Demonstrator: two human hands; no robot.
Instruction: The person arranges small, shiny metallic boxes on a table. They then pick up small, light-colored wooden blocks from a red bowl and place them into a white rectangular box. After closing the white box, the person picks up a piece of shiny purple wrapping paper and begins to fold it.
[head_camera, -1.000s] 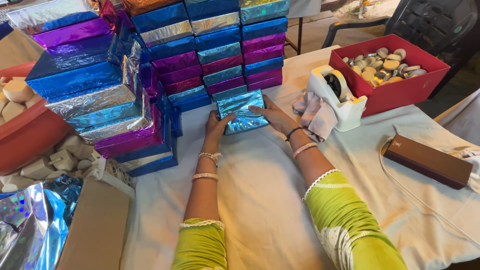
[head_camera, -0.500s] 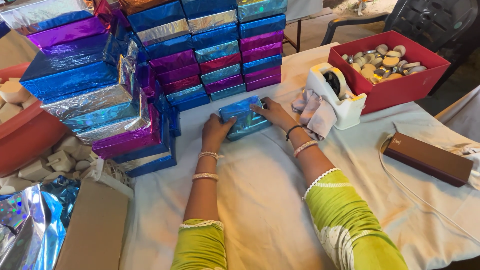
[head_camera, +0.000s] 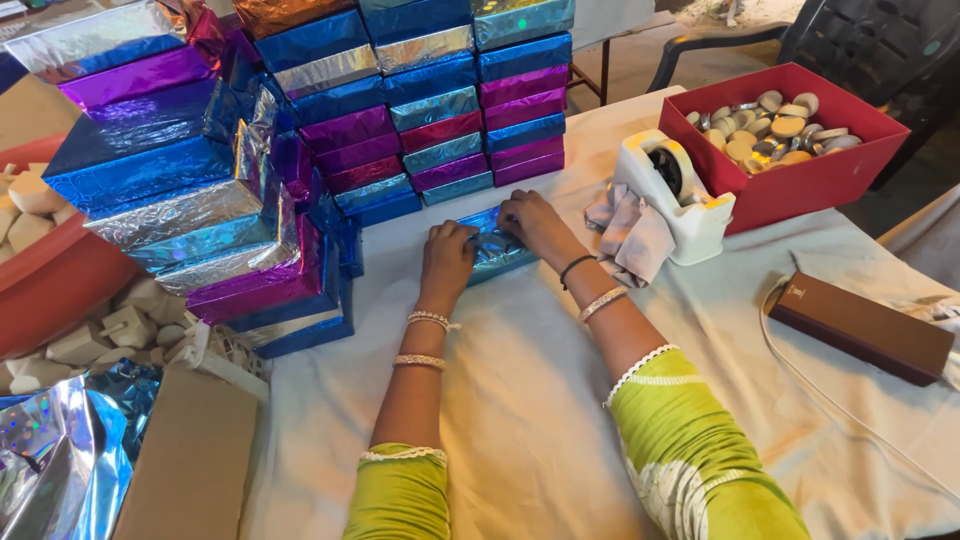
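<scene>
A blue foil-wrapped box (head_camera: 495, 250) lies flat on the white-clothed tabletop (head_camera: 520, 400), just before the stacks of foil-wrapped boxes (head_camera: 430, 100). The left hand (head_camera: 447, 262) and right hand (head_camera: 532, 222) press on its two ends, fingers curled onto the foil. A white tape dispenser (head_camera: 680, 190) and a crumpled cloth (head_camera: 630, 225) sit just beside the right hand.
</scene>
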